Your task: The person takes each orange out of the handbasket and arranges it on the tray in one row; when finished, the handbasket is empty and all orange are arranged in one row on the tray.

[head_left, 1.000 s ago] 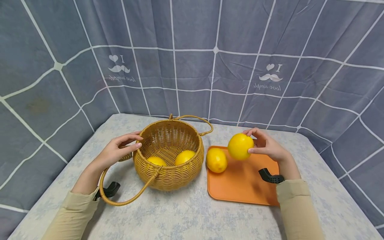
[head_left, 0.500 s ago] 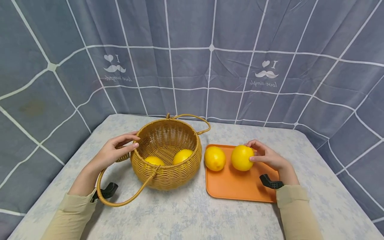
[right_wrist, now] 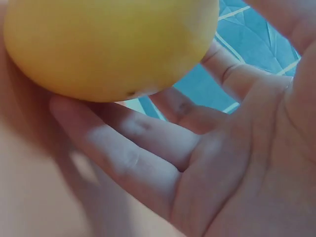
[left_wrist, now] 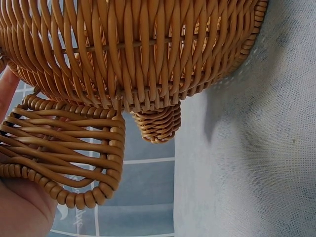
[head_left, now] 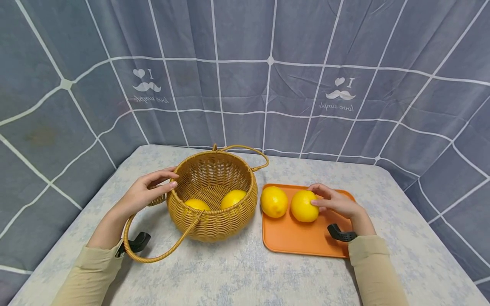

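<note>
A round wicker basket [head_left: 214, 225] stands left of centre on the table. Inside it lie two lemons, a left lemon [head_left: 197, 205] and a right lemon [head_left: 233, 198]. My left hand [head_left: 147, 191] holds the basket's left rim; the left wrist view shows it behind a woven side flap [left_wrist: 64, 145]. On the orange tray [head_left: 294, 240] rests one lemon [head_left: 274, 202] near the left edge. Just right of it, my right hand [head_left: 338, 204] holds another lemon [head_left: 304, 206] between thumb and fingers, low at the tray. In the right wrist view the fingers [right_wrist: 123, 153] lie against this lemon.
One basket handle [head_left: 164, 256] hangs out toward the front left, above the patterned tablecloth [head_left: 214, 276]. The other handle [head_left: 249, 147] leans out at the back right. A grey checked curtain [head_left: 245, 89] encloses the table behind and at both sides.
My right hand has lowered its lemon onto the tray and shifted it slightly left, closer to the other one. The left hand keeps its place on the basket.
</note>
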Demonstrator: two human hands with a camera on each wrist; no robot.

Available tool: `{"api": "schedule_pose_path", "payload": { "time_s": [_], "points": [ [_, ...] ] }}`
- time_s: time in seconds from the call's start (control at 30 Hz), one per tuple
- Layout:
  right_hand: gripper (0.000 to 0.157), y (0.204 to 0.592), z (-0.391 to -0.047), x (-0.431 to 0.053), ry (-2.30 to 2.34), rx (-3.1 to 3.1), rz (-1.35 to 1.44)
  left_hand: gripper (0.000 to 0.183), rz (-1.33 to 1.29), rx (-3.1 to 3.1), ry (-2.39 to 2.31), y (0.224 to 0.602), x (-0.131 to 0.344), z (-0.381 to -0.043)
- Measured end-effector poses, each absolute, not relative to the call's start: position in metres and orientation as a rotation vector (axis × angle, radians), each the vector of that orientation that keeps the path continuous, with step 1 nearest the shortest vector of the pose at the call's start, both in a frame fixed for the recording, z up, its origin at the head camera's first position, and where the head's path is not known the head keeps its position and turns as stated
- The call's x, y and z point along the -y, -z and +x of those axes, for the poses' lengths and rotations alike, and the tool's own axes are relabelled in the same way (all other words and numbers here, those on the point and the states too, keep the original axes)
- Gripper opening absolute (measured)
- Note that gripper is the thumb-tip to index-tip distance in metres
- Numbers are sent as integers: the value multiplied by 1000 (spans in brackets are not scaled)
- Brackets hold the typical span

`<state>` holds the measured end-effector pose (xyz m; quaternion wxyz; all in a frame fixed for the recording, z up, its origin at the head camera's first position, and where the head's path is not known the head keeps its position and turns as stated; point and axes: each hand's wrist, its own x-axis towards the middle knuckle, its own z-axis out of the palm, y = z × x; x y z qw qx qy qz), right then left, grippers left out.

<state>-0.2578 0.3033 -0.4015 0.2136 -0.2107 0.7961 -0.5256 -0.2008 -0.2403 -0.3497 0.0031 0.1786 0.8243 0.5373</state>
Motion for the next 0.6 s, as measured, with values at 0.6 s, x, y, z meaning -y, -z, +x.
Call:
{"api": "schedule_pose_path", "payload": {
  "time_s": [0.6],
  "points": [
    [63,405,-258,-299,1456,-2184,-545,37,588,-2603,-1683,351,240,-203]
  ]
}}
